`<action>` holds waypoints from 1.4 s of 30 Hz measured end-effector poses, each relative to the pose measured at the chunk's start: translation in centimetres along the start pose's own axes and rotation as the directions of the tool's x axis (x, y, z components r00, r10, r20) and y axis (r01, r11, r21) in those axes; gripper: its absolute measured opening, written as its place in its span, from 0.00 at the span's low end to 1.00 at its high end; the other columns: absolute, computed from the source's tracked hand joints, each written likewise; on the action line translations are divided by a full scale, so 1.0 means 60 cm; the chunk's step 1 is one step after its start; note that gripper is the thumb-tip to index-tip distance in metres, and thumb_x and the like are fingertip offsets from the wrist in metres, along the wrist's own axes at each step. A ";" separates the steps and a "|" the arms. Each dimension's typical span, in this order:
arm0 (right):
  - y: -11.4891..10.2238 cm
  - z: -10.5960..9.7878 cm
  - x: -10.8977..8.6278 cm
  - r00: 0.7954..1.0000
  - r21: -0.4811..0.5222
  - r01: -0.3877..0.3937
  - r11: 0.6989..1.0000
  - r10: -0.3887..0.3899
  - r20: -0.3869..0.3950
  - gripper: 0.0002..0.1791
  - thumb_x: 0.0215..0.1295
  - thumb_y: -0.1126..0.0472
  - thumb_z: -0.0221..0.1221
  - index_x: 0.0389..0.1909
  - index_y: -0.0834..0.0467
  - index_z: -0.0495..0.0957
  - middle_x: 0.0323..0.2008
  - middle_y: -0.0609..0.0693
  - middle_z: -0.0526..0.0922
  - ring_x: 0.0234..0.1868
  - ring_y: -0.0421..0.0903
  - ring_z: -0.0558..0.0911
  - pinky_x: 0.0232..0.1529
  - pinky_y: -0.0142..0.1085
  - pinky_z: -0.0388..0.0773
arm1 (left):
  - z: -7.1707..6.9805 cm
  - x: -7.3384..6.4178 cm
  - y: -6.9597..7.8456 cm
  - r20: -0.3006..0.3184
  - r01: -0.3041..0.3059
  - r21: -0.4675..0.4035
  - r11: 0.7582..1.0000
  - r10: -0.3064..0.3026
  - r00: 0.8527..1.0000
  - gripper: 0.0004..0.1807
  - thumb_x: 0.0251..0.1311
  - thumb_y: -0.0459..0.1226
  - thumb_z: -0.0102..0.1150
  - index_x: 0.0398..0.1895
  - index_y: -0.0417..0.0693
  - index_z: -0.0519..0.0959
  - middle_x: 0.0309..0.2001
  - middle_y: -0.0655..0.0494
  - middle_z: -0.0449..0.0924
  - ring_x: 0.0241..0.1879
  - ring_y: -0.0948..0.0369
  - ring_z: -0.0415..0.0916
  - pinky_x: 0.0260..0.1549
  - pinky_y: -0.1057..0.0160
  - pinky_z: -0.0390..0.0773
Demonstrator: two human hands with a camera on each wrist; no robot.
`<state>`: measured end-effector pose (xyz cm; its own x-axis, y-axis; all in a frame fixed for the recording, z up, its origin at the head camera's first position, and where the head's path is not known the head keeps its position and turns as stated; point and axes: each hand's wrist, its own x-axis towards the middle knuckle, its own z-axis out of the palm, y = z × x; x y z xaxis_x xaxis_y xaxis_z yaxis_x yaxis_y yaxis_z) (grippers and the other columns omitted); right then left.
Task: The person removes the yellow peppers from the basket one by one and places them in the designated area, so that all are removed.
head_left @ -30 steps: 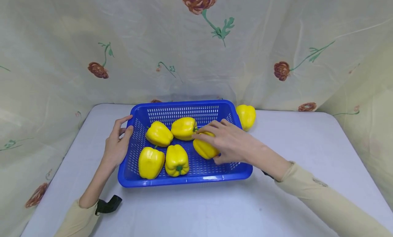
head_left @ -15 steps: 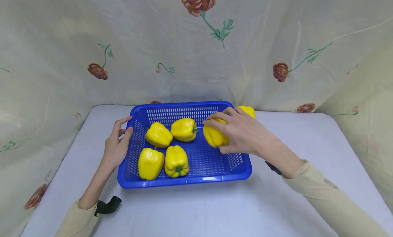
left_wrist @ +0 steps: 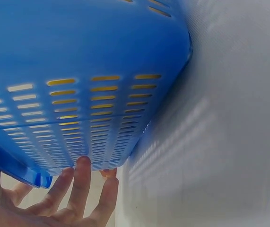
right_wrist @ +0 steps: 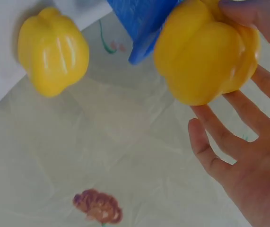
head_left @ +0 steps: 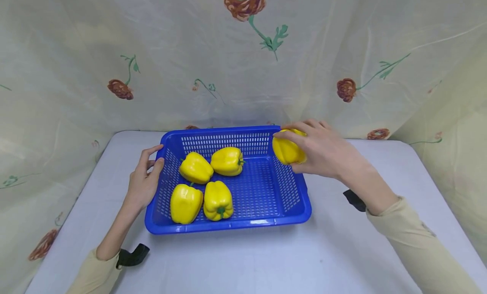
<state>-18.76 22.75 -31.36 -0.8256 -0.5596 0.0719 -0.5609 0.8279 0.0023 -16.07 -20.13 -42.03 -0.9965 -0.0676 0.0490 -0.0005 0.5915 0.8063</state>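
My right hand (head_left: pixel 323 150) grips a yellow bell pepper (head_left: pixel 288 147) between thumb and fingers, over the back right corner of the blue plastic basket (head_left: pixel 228 227). The right wrist view shows this pepper up close, with the basket's blue corner (right_wrist: pixel 142 42) beside it. My left hand (head_left: pixel 143 179) holds the left rim of the basket, thumb and index finger at the edge. In the left wrist view its fingers (left_wrist: pixel 82 177) lie against the slotted outer wall. Inside the basket, several yellow bell peppers (head_left: pixel 227 161) sit toward the left.
Another yellow bell pepper (right_wrist: pixel 54 52) lies on the white table outside the basket, seen in the right wrist view and hidden behind my right hand in the head view. A flowered curtain (head_left: pixel 171 74) hangs along the table's back edge.
My right hand has lifted the bell pepper from the basket's right half and carried it back and right to the rim. The left hand has stayed at the left rim.
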 end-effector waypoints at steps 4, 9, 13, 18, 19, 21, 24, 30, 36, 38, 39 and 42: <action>0.019 -0.008 -0.008 0.998 0.026 -0.059 0.998 0.059 -0.006 0.43 0.56 0.53 0.81 0.74 0.46 0.76 0.73 0.58 0.77 0.72 0.65 0.72 0.73 0.67 0.71 | 0.000 0.000 -0.001 -0.006 -0.001 -0.006 1.000 0.000 1.000 0.28 0.87 0.48 0.38 0.85 0.58 0.60 0.65 0.30 0.79 0.55 0.36 0.84 0.55 0.36 0.86; 0.048 -0.014 -0.019 0.993 0.029 -0.115 0.993 0.115 -0.007 0.43 0.55 0.56 0.81 0.74 0.47 0.76 0.73 0.58 0.76 0.72 0.65 0.72 0.72 0.68 0.72 | 0.000 0.000 -0.001 -0.006 0.004 -0.011 1.000 -0.004 1.000 0.28 0.87 0.49 0.38 0.85 0.59 0.60 0.65 0.31 0.79 0.56 0.36 0.84 0.56 0.35 0.86; 0.073 -0.010 -0.026 0.986 0.033 -0.165 0.986 0.165 0.007 0.43 0.55 0.57 0.81 0.73 0.48 0.76 0.74 0.59 0.75 0.73 0.67 0.72 0.72 0.69 0.72 | 0.000 0.000 0.000 -0.006 0.005 -0.009 1.000 -0.005 1.000 0.28 0.87 0.49 0.38 0.85 0.58 0.60 0.65 0.30 0.78 0.56 0.36 0.83 0.57 0.34 0.85; 0.103 0.002 -0.028 0.974 0.056 -0.224 0.973 0.222 0.036 0.43 0.56 0.57 0.81 0.74 0.49 0.76 0.75 0.61 0.74 0.72 0.69 0.72 0.72 0.70 0.71 | 0.000 0.000 0.000 -0.008 0.001 -0.005 1.000 -0.001 1.000 0.28 0.87 0.48 0.37 0.85 0.58 0.60 0.64 0.30 0.79 0.54 0.36 0.84 0.55 0.36 0.87; 0.108 0.006 -0.029 0.972 0.060 -0.233 0.971 0.231 0.041 0.43 0.57 0.57 0.80 0.74 0.50 0.76 0.74 0.62 0.74 0.72 0.70 0.72 0.72 0.71 0.70 | 0.000 0.000 0.000 -0.008 0.000 -0.005 1.000 0.000 1.000 0.28 0.87 0.48 0.37 0.85 0.58 0.60 0.64 0.30 0.79 0.54 0.36 0.84 0.54 0.36 0.87; 0.120 0.012 -0.029 0.969 0.060 -0.245 0.968 0.243 0.044 0.43 0.57 0.58 0.80 0.74 0.50 0.76 0.74 0.62 0.75 0.72 0.70 0.72 0.72 0.72 0.69 | 0.001 0.000 0.000 -0.008 -0.002 -0.006 1.000 0.002 1.000 0.28 0.87 0.48 0.37 0.85 0.58 0.59 0.64 0.30 0.79 0.55 0.36 0.84 0.55 0.35 0.87; 0.133 0.021 -0.031 0.966 0.048 -0.255 0.966 0.254 0.043 0.43 0.56 0.58 0.80 0.74 0.51 0.76 0.73 0.63 0.75 0.71 0.70 0.72 0.73 0.72 0.68 | 0.001 0.000 -0.001 -0.007 -0.003 -0.008 1.000 0.003 1.000 0.28 0.87 0.48 0.37 0.85 0.58 0.59 0.65 0.30 0.79 0.55 0.36 0.84 0.55 0.35 0.86; 0.152 0.036 -0.034 0.960 0.038 -0.276 0.961 0.273 0.056 0.42 0.57 0.59 0.79 0.74 0.52 0.76 0.72 0.65 0.75 0.70 0.72 0.71 0.72 0.74 0.67 | 0.002 0.000 -0.001 -0.010 -0.004 -0.011 1.000 0.004 1.000 0.28 0.87 0.48 0.38 0.85 0.58 0.60 0.64 0.31 0.79 0.55 0.37 0.84 0.56 0.35 0.86; 0.163 0.054 -0.030 0.949 0.031 -0.311 0.950 0.309 0.069 0.43 0.56 0.60 0.79 0.73 0.53 0.75 0.72 0.65 0.76 0.68 0.72 0.71 0.69 0.73 0.69 | 0.002 0.000 -0.002 -0.015 -0.007 -0.011 1.000 0.006 1.000 0.28 0.87 0.48 0.38 0.85 0.58 0.60 0.63 0.31 0.79 0.54 0.37 0.84 0.56 0.34 0.86; 0.167 0.062 -0.027 0.942 0.029 -0.327 0.944 0.324 0.084 0.44 0.55 0.60 0.79 0.74 0.55 0.73 0.71 0.67 0.75 0.67 0.73 0.71 0.69 0.73 0.68 | 0.002 0.000 -0.002 -0.014 -0.005 -0.012 1.000 0.005 1.000 0.28 0.87 0.48 0.38 0.85 0.58 0.60 0.64 0.31 0.79 0.55 0.37 0.84 0.56 0.35 0.86; 0.170 0.067 -0.026 0.939 0.028 -0.334 0.942 0.330 0.094 0.44 0.55 0.60 0.79 0.74 0.56 0.73 0.71 0.67 0.75 0.67 0.73 0.71 0.69 0.73 0.68 | 0.001 0.000 -0.002 -0.014 -0.004 -0.013 1.000 0.004 1.000 0.28 0.87 0.48 0.38 0.85 0.59 0.60 0.64 0.31 0.79 0.55 0.37 0.84 0.55 0.35 0.86; 0.175 0.082 -0.022 0.930 0.027 -0.352 0.936 0.346 0.125 0.44 0.55 0.58 0.79 0.74 0.57 0.72 0.70 0.69 0.75 0.67 0.73 0.70 0.71 0.73 0.67 | 0.001 0.000 -0.003 -0.013 -0.002 -0.016 1.000 0.002 1.000 0.28 0.87 0.48 0.38 0.85 0.59 0.60 0.64 0.31 0.79 0.55 0.37 0.84 0.56 0.35 0.86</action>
<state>-23.86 31.99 -36.35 -0.9694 -0.2389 -0.0570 -0.2363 0.9704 -0.0497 -16.10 -20.17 -42.23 -0.9954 -0.0769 0.0578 0.0026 0.5790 0.8153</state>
